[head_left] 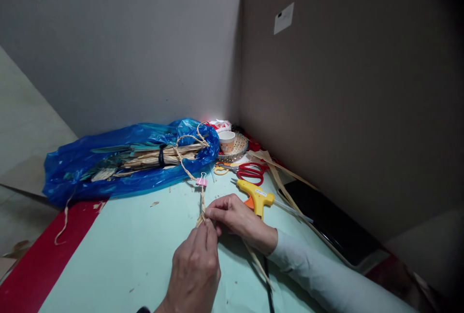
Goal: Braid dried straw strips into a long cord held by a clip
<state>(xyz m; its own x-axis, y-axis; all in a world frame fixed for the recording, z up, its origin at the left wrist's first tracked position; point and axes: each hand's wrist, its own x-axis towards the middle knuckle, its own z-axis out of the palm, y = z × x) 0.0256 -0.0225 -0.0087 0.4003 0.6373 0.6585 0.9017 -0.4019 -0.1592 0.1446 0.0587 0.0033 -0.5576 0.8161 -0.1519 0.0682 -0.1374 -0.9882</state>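
A braided cord of dry straw (202, 198) runs down from a pink binder clip (201, 182) to my hands at the middle of the table. My left hand (195, 264) is closed, its fingertips pinching the strands at the cord's lower end. From the right, my right hand (241, 221) pinches the same braid just above, thumb and forefinger pressed together. The two hands nearly touch. A loose straw strand (259, 264) trails to the lower right below my right hand. Above the clip the finished cord loops back over the straw bundle (166, 156).
A blue plastic bag (145, 185) surrounds the bundle. Beyond my hands are a yellow glue gun (256, 195), red-handled scissors (252, 173), a paper cup (226, 143) and a woven tray (241, 146). A black flat object (326, 221) lies at right, with straw strips (281, 180) beside it.
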